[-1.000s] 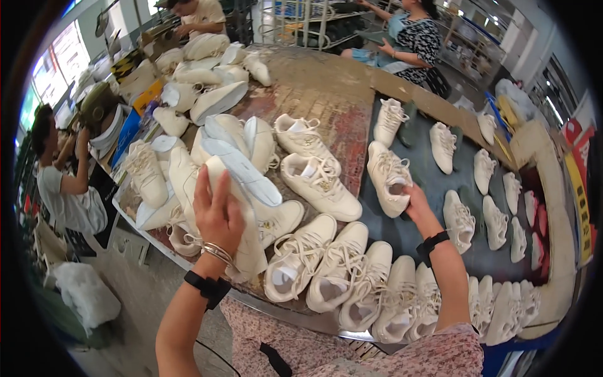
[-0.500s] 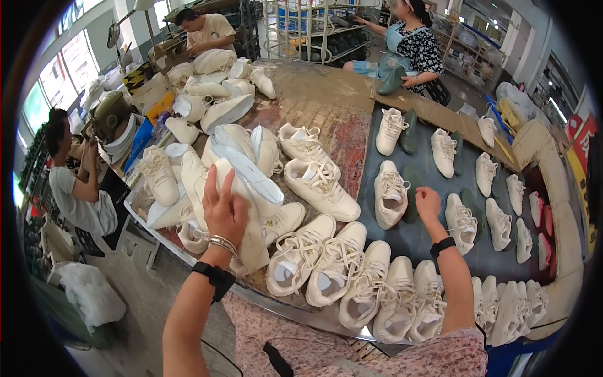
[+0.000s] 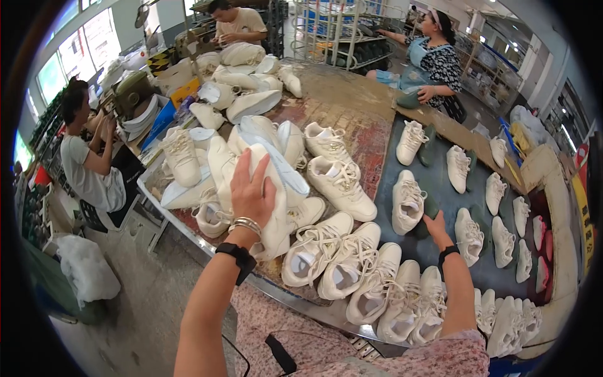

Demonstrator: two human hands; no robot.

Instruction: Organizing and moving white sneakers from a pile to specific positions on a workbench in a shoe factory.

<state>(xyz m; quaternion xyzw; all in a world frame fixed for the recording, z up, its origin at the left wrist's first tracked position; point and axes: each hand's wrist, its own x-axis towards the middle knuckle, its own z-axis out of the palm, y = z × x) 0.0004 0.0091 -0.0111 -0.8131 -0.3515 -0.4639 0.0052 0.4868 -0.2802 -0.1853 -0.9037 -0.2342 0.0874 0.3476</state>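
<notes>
Flat against a cream shoe upper in the heap lies my left hand, fingers stretched and somewhat spread. Pale blue-grey soles show on pieces beside it. My right hand is down at the dark belt, its fingers curled at a dark green shoe last. This last lies against the right side of a laced cream sneaker; part of it is hidden by the sneaker and my fingers. Left of the belt, between my hands, stands a pair of laced cream sneakers.
Several laced sneakers line the near edge. More cream shoes, green lasts and pink ones sit on the dark belt. Three people work around the table; one across it holds a green last. A wire rack stands behind.
My right hand has come down from above the belt to the green last beside the sneaker. My left hand stays on the cream upper. The whole view has shifted slightly.
</notes>
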